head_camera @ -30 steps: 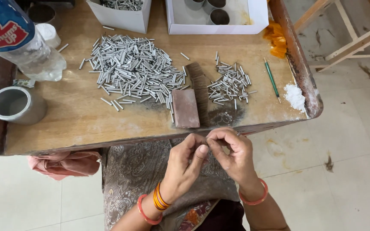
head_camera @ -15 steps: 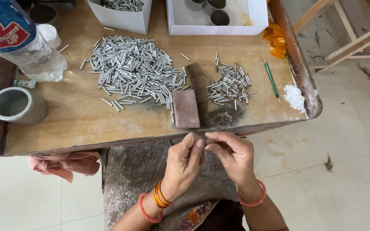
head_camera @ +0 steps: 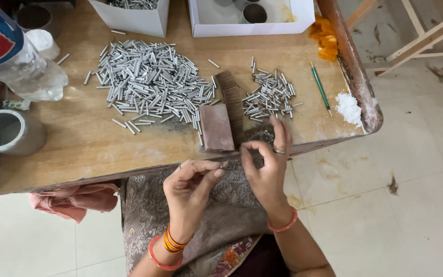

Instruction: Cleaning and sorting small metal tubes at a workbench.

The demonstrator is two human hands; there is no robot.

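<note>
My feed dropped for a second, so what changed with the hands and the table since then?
The right hand has drawn slightly away from the left hand, its fingers opening; the left fingers still pinch something too small to identify. The big heap of silver metal tubes, the smaller heap and the reddish rectangular block stayed put.

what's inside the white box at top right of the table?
Inside the white cardboard box, a dark round cup and part of another grey one show on its pale floor; the frame edge cuts off the rest.
</note>
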